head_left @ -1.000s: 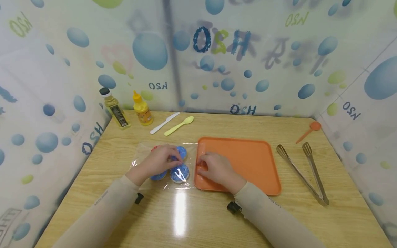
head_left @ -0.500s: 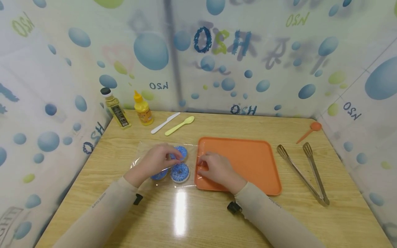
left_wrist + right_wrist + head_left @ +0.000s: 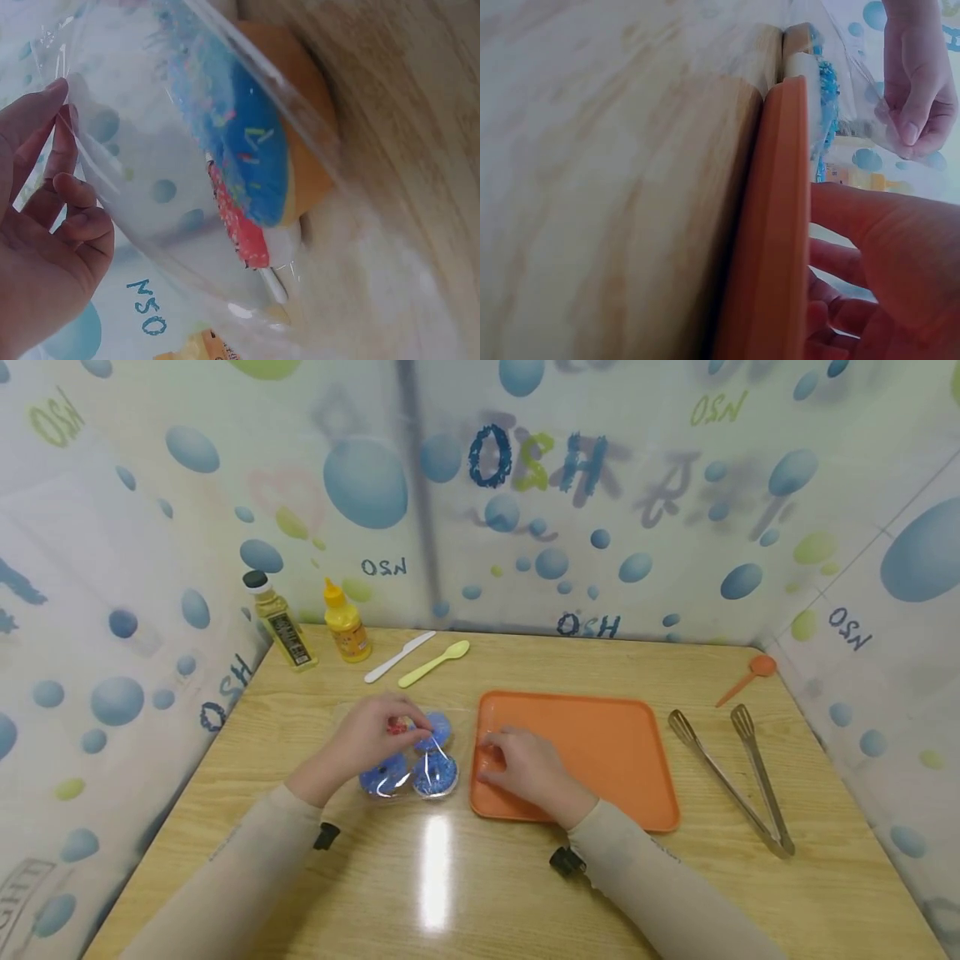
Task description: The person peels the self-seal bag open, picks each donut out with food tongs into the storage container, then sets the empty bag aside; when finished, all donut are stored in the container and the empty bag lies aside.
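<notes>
My left hand [image 3: 360,739] pinches the edge of a clear plastic bag [image 3: 112,172] between thumb and forefinger and holds it up. Under the film are several doughnuts with blue icing, one of them a sprinkled blue doughnut [image 3: 435,775] near the tray. A red-iced one [image 3: 397,725] is partly hidden by the left hand. My right hand [image 3: 528,768] is over the left edge of an orange tray [image 3: 600,760], fingers loosely bent, with nothing visible held. In the right wrist view its fingers [image 3: 840,259] are close to the tray's rim; contact is hard to tell.
Metal tongs [image 3: 750,793] lie spread right of the tray, with an orange spoon [image 3: 762,666] behind. At the back left stand an oil-like bottle [image 3: 285,631] and a yellow squeeze bottle [image 3: 347,631], beside a white knife [image 3: 397,658] and yellow-green spoon [image 3: 435,664].
My left hand has shifted slightly left and up, pulling the plastic up. The film's right side has drawn away from the tray toward the doughnuts. My right hand has stayed in place.
</notes>
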The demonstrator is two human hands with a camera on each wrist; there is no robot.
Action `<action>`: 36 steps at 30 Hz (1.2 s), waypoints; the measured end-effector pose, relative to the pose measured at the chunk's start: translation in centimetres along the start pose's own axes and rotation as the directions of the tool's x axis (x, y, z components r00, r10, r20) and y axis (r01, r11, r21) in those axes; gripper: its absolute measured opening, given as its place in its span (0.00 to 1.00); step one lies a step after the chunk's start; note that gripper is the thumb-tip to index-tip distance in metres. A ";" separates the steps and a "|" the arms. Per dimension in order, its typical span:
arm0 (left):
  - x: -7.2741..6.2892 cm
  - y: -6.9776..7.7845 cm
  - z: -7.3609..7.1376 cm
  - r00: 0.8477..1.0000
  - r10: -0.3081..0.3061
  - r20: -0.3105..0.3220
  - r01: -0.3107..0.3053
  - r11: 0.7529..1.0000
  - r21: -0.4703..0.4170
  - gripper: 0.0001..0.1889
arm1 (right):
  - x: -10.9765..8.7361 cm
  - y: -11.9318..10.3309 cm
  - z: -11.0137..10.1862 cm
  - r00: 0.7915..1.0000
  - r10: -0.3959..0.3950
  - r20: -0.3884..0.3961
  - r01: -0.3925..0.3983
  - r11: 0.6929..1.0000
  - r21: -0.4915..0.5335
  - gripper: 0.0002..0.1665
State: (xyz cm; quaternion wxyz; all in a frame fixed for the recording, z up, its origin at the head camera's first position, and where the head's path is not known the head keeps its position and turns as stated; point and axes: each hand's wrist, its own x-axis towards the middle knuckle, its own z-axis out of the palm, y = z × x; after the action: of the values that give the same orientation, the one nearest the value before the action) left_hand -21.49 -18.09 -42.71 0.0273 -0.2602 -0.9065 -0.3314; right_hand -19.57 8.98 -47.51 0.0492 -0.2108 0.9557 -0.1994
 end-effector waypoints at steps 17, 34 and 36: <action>0.0 -0.1 -0.7 0.999 0.037 0.028 -0.035 0.997 -0.063 0.04 | -0.5 0.8 -0.6 1.000 0.009 -0.030 -0.007 0.998 0.062 0.26; -0.2 -0.7 0.0 0.999 0.036 0.030 -0.034 0.998 -0.044 0.05 | -6.0 7.8 -4.7 0.975 0.075 -0.209 -0.056 0.994 0.092 0.20; -0.3 -0.7 0.0 0.999 0.031 0.026 -0.030 0.999 -0.041 0.05 | -6.8 9.0 -5.3 0.966 0.078 -0.246 -0.064 0.996 0.066 0.20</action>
State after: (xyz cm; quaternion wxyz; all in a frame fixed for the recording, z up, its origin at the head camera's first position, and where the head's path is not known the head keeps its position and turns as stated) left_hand -21.56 -18.67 -43.23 0.0150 -0.2791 -0.8958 -0.3456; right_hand -17.75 21.25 -46.25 -0.0576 -0.1484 0.9551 -0.2498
